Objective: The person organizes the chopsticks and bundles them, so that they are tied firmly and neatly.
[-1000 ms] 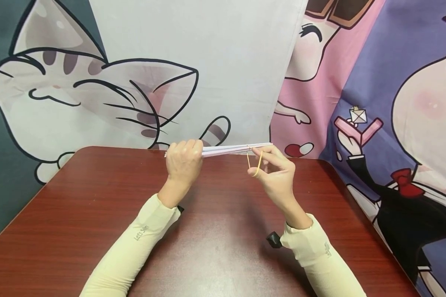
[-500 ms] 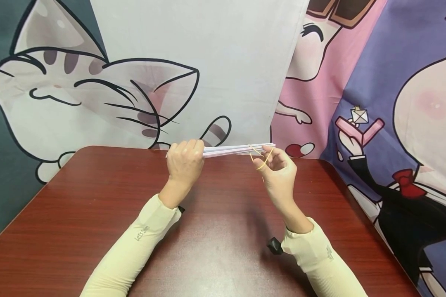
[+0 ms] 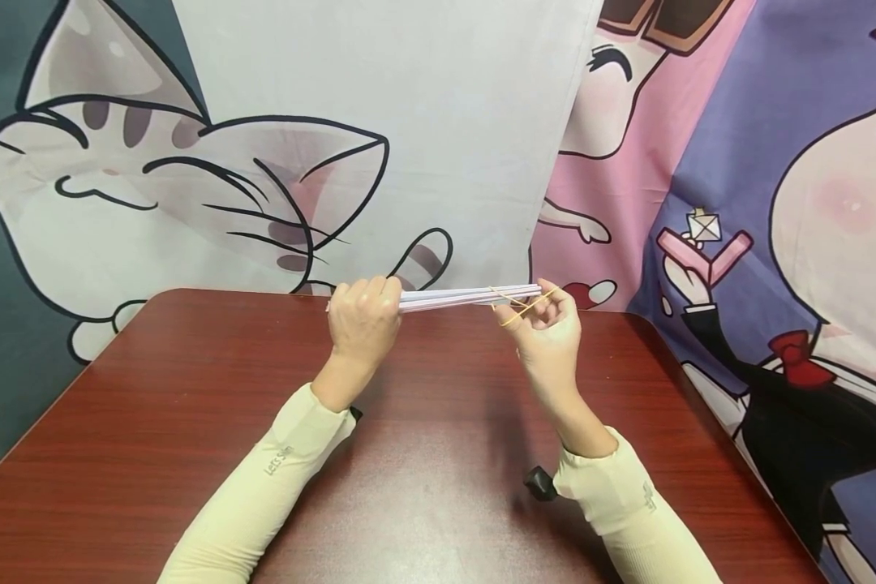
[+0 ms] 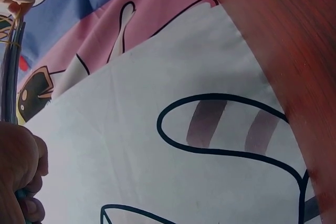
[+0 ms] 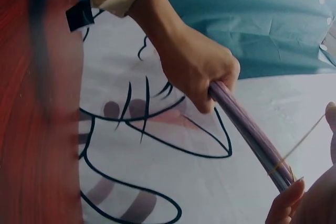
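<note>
My left hand (image 3: 365, 316) wraps in a fist round a bundle of thin pale straws (image 3: 453, 299), held roughly level above the table's far part. The bundle's free end points right, toward my right hand (image 3: 551, 349). A yellow rubber band (image 3: 534, 306) loops round the straws near that end. Thumb and fingers of the right hand stretch the band apart, and it crosses over itself. In the right wrist view one strand of the rubber band (image 5: 302, 140) runs taut from the straws (image 5: 247, 124) to a digit at the right edge. The left palm hides the bundle's other end.
A reddish-brown wooden table (image 3: 423, 454) spreads beneath both arms. Behind it hangs a cloth backdrop (image 3: 467, 146) with cartoon figures. A small black device (image 3: 540, 483) sits at the right sleeve's cuff, and another shows at the left cuff.
My right hand's fingers have moved right and up toward the bundle's tip, spreading the rubber band wider until its strands cross. The left hand and straws have stayed nearly still.
</note>
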`<control>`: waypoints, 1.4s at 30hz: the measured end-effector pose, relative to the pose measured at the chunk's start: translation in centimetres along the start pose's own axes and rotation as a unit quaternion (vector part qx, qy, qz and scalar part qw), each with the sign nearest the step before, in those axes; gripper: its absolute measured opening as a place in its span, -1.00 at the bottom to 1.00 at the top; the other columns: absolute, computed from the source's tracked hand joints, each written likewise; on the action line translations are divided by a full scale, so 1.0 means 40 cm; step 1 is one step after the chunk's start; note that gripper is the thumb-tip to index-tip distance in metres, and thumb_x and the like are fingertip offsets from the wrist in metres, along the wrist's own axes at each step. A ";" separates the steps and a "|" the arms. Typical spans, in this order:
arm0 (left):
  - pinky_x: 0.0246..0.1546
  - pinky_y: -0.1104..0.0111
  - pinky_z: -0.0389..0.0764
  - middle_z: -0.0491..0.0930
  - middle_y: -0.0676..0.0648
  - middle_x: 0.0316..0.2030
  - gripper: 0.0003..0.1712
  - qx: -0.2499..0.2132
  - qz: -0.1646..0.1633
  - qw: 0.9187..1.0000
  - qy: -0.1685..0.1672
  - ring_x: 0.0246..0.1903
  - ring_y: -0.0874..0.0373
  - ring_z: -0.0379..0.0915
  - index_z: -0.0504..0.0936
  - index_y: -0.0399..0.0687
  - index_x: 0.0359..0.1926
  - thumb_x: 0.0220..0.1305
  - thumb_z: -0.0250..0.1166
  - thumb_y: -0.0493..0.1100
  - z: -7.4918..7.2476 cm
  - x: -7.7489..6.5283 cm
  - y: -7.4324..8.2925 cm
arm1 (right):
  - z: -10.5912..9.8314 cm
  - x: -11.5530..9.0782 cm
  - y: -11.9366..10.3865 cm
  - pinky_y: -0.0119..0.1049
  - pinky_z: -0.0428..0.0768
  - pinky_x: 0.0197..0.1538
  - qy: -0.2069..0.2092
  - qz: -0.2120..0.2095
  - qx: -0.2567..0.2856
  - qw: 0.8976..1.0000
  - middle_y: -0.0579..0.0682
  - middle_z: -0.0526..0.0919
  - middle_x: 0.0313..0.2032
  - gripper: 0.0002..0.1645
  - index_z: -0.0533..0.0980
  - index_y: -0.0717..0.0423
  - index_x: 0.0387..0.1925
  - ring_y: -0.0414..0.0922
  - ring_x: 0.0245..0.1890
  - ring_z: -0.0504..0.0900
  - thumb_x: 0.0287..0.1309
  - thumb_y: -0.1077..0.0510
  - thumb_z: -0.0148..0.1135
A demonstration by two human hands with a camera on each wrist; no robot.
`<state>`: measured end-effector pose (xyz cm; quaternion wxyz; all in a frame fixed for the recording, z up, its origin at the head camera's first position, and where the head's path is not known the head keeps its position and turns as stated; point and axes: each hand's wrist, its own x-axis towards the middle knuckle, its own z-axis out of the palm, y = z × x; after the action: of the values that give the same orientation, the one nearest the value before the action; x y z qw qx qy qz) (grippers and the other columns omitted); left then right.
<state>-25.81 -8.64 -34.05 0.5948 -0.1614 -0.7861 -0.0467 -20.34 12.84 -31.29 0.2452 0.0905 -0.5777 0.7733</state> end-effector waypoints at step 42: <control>-0.73 0.27 0.17 0.30 -0.04 -0.78 -0.65 -0.028 0.081 0.996 -0.027 -0.78 0.02 0.27 0.32 -0.09 -0.72 0.09 0.01 -0.51 0.005 -0.015 0.026 | -0.093 0.138 0.013 -0.32 0.48 -0.11 -0.382 -0.146 -0.315 0.856 -0.07 0.60 -0.23 -0.36 0.70 0.14 -0.05 -0.10 -0.18 0.56 -0.32 0.13 0.69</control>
<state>-25.51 -7.73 -34.81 0.5707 -0.2422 -0.7845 -0.0159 -24.83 17.73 -30.57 0.1305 0.3800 -0.8189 0.4099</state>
